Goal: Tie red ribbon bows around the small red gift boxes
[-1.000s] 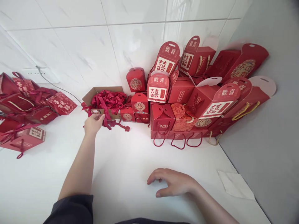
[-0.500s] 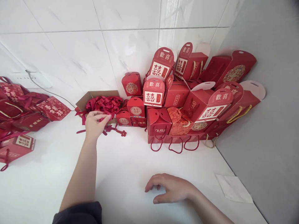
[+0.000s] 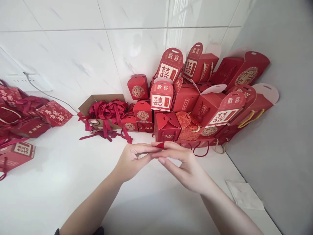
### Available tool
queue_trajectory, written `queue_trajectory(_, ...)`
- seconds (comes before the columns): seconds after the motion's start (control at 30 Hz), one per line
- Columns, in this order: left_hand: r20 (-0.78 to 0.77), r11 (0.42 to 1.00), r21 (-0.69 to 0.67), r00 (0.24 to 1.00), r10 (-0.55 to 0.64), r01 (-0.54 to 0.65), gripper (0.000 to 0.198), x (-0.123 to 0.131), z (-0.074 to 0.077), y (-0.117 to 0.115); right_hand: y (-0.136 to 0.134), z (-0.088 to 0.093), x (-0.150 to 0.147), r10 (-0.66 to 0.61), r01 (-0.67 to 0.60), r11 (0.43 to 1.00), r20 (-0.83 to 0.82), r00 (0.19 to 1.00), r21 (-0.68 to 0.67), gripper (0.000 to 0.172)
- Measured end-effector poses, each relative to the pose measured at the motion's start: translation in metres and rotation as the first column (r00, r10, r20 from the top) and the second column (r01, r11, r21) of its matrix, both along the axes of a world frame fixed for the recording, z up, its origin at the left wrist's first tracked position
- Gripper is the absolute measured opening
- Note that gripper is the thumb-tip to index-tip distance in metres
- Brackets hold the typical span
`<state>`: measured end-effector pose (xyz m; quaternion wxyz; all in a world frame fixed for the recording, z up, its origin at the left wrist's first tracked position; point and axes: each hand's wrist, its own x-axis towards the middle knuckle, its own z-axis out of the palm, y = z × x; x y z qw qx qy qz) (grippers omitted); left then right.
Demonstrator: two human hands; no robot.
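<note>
White tabletop (image 3: 151, 199), hands (image 3: 132, 161) (image 3: 189, 166) now together

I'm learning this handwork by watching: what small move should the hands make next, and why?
Probably ease the right hand slightly away from the left hand, to spread out the red piece: the fingers of both hands overlap at it, and only a small part of it shows.
</note>
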<state>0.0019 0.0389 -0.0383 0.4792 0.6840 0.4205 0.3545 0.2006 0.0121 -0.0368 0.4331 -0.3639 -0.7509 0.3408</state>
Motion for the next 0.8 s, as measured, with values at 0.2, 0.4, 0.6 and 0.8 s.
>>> queue_trajectory(0.2,0.106,0.981,-0.196,0.994,0.018,0.003,0.017,0.010,-0.010,0.001,0.017,-0.022,-0.001,-0.153,-0.021,0.914,-0.394,0.906,-0.404,0.020)
queue_trajectory(0.4,0.132,0.923,-0.367,0.989,-0.069,0.113,0.042,0.009,-0.007,0.001,0.028,-0.025,0.012,-0.242,-0.011,0.882,-0.474,0.847,-0.471,0.038)
queue_trajectory(0.6,0.017,0.837,-0.403,0.917,-0.397,0.370,0.022,0.005,0.002,0.003,0.034,-0.017,0.038,-0.341,0.170,0.921,-0.514,0.787,-0.351,0.054)
queue_trajectory(0.8,-0.153,0.785,-0.336,0.793,-0.590,0.520,0.020,-0.001,0.009,-0.003,0.031,0.007,0.084,-0.523,0.530,0.824,-0.626,0.578,-0.199,0.046)
